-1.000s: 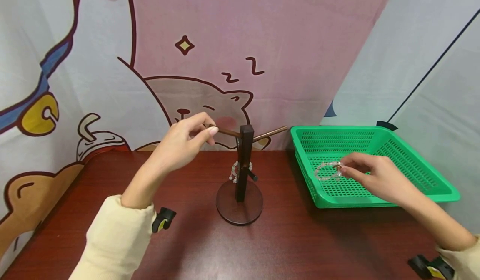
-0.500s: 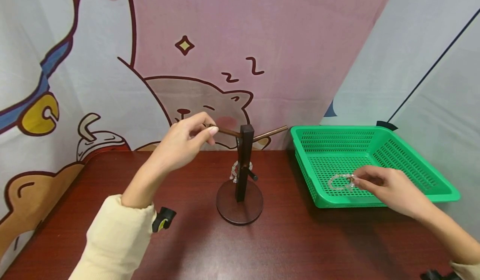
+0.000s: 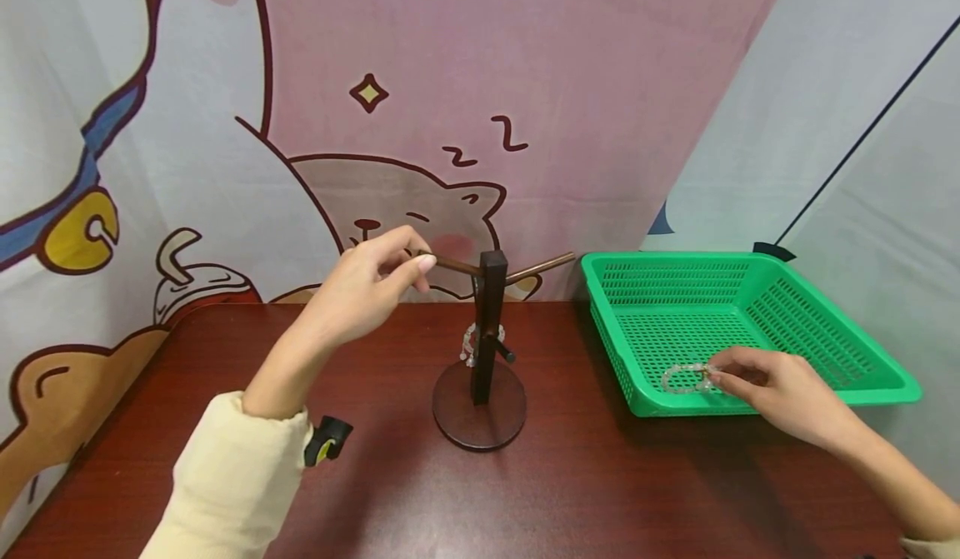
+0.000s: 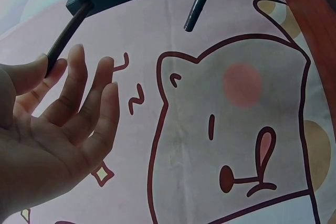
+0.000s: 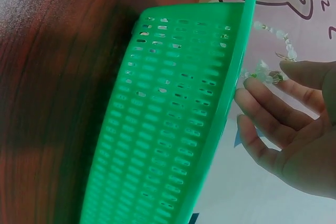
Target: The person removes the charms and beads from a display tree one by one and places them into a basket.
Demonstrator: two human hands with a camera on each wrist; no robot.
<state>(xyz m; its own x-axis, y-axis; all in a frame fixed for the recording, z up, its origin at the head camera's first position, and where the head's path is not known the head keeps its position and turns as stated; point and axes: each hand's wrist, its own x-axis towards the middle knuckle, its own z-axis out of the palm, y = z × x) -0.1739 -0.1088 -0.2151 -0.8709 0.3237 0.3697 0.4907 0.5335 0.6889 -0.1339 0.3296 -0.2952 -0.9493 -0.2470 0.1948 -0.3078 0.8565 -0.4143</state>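
My left hand (image 3: 367,288) pinches the end of the upper left peg (image 3: 457,266) on a dark wooden stand (image 3: 491,317), thumb against index finger, while its other fingers stay spread in the left wrist view. Low on the stand hangs a clear beaded bracelet (image 3: 468,346), partly hidden by the post. Over the near side of the green basket (image 3: 667,280), my right hand (image 3: 783,396) pinches another bracelet (image 5: 263,75) of clear and pale beads between thumb and fingertips. Its loop hangs out to the left of the fingers, close by the basket rim in the right wrist view.
The stand's round base (image 3: 450,417) rests on the reddish-brown table (image 3: 375,492), left of the basket. An upper right peg (image 3: 543,267) and a short front peg (image 3: 506,351) jut from the post. Behind the table hangs a cartoon-printed cloth (image 3: 600,84).
With the bracelet pinched, my right hand has moved right and toward me, to the basket's near side. My left hand stays on the peg.
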